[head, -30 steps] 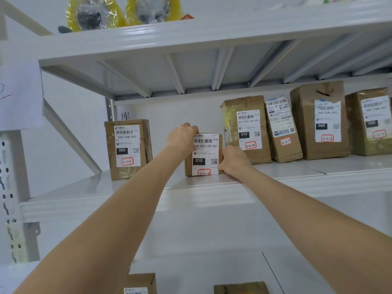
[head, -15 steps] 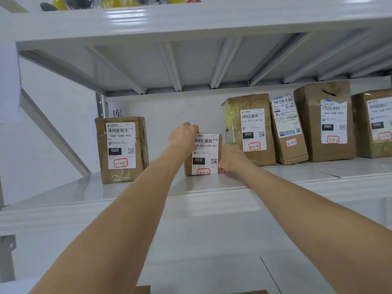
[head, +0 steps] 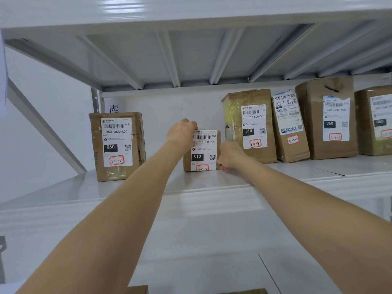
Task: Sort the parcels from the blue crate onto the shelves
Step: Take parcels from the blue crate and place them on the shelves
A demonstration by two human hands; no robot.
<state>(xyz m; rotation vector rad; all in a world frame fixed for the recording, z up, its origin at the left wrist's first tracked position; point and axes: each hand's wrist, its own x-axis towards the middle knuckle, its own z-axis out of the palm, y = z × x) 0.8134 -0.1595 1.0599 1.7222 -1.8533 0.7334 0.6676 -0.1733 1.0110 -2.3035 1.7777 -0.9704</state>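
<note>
A small brown parcel (head: 204, 152) with a white label marked 010 stands upright on the white shelf (head: 191, 187), between a taller parcel on its left and a row on its right. My left hand (head: 182, 132) grips its upper left corner from the side. My right hand (head: 229, 155) holds its lower right edge, fingers curled against it. The blue crate is not in view.
A brown parcel marked 060 (head: 117, 146) stands to the left. To the right are a taller 010 parcel (head: 250, 126), a leaning parcel (head: 289, 128), another 060 parcel (head: 327, 118) and one at the edge (head: 376, 122). The upper shelf (head: 191, 9) hangs overhead.
The camera has tilted down and moved closer, so the shelf looks larger. Both hands stay on the small parcel, which has barely moved.
</note>
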